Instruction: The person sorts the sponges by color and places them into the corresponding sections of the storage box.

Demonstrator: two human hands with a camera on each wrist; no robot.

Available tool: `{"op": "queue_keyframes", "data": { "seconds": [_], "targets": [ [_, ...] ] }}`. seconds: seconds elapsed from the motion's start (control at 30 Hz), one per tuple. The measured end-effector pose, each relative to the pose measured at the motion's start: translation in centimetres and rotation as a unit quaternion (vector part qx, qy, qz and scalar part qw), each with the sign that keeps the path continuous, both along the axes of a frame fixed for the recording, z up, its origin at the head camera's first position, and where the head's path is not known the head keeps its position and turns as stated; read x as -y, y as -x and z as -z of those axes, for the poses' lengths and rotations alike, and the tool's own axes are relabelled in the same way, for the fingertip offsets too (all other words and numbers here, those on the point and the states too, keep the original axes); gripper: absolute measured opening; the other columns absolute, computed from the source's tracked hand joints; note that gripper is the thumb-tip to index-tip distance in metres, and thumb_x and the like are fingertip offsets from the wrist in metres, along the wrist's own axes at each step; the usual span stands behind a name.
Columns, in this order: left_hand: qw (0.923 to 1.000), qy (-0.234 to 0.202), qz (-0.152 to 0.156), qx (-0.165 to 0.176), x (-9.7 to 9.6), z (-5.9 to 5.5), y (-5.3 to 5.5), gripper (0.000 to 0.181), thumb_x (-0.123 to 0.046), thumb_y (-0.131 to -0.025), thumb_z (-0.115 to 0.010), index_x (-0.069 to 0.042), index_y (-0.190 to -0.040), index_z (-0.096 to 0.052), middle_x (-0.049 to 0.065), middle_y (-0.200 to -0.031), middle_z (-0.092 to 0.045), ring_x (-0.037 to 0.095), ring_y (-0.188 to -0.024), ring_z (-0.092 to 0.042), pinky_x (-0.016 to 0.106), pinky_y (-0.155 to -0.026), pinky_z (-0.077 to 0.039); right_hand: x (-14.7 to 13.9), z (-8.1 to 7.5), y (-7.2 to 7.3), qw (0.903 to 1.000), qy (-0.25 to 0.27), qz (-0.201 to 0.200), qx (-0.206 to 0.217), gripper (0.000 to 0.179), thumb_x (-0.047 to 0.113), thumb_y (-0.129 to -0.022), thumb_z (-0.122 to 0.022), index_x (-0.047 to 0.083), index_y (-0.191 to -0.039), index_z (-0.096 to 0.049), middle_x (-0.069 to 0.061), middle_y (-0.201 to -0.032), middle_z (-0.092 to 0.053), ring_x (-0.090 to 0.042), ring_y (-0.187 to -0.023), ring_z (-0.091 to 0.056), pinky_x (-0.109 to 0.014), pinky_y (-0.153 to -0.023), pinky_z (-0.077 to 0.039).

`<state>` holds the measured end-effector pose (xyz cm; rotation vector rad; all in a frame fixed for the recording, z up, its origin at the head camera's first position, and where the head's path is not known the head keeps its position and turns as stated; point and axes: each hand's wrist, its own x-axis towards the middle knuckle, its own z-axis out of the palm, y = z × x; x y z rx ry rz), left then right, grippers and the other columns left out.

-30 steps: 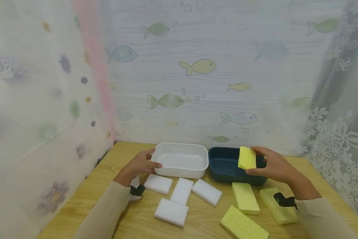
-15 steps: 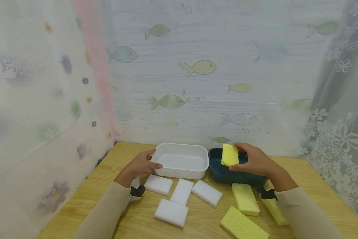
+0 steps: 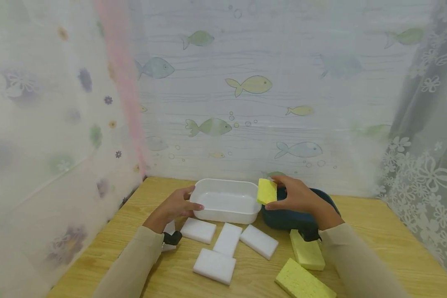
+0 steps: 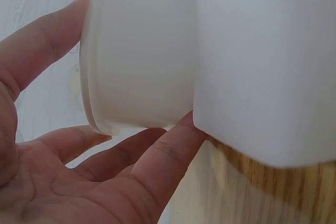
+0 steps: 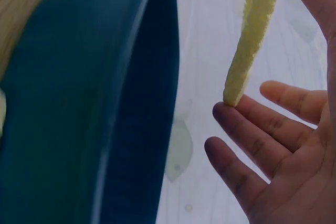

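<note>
My left hand (image 3: 176, 205) grips the left end of a white plastic container (image 3: 227, 217). In the left wrist view, thumb and fingers span the container's end wall (image 4: 142, 51). A thin yellow sponge (image 3: 266, 191) is held up by my right hand (image 3: 298, 198), above where the white container meets a dark blue one (image 3: 283, 219). The right wrist view shows the sponge (image 5: 252, 38) edge-on, pinched between thumb and fingertips, apart from the blue container's rim (image 5: 139, 24). My right hand and wrist hide part of the blue container.
Several white sponges (image 3: 214, 265) lie before the white container; one white block (image 4: 262, 66) looms close in the left wrist view. Yellow sponges (image 3: 305, 279) lie on the wooden table (image 3: 253, 281) before the blue container, partly behind the right sleeve. A fish-print curtain (image 3: 245, 124) hangs behind.
My right hand has carried the yellow sponge leftward, from over the blue container to the white container's right rim. The left hand has stayed on the white container.
</note>
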<state>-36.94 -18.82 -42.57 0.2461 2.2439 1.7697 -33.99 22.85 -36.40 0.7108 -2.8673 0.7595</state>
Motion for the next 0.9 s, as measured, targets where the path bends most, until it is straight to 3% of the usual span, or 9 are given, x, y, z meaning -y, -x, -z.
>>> {"op": "queue_keyframes", "data": {
  "seconds": [0.23, 0.47, 0.9],
  "targets": [
    [1.0000, -0.002, 0.000, 0.003, -0.3, 0.1, 0.1, 0.106, -0.007, -0.078, -0.091, -0.012, -0.164, -0.030, 0.026, -0.149, -0.051, 0.033, -0.111, -0.069, 0.047, -0.086, -0.063, 2.0, 0.7, 0.8, 0.9998, -0.005, 0.007, 0.018, 0.114, 0.070, -0.072, -0.084, 0.010, -0.158, -0.040, -0.010, -0.155, -0.052, -0.033, -0.136, -0.054, -0.058, -0.109, -0.047],
    [1.0000, 0.002, -0.002, 0.004, -0.5, -0.2, 0.0, 0.104, -0.006, -0.078, -0.091, -0.013, -0.164, -0.031, 0.027, -0.147, -0.053, 0.034, -0.110, -0.070, 0.046, -0.085, -0.063, 4.1, 0.4, 1.3, 0.9991, -0.019, 0.007, 0.039, 0.114, 0.070, -0.073, -0.083, 0.010, -0.159, -0.040, -0.011, -0.156, -0.050, -0.034, -0.139, -0.052, -0.057, -0.110, -0.047],
    [1.0000, 0.000, 0.003, 0.000, 0.0, -0.3, -0.5, 0.107, -0.007, -0.081, -0.089, -0.010, -0.165, -0.023, 0.030, -0.152, -0.047, 0.034, -0.113, -0.068, 0.047, -0.087, -0.062, 6.5, 0.8, 2.6, 0.9977, -0.047, 0.005, 0.050, 0.111, 0.069, -0.072, -0.085, 0.011, -0.156, -0.044, -0.010, -0.151, -0.056, -0.031, -0.137, -0.054, -0.052, -0.111, -0.048]
  ]
}}
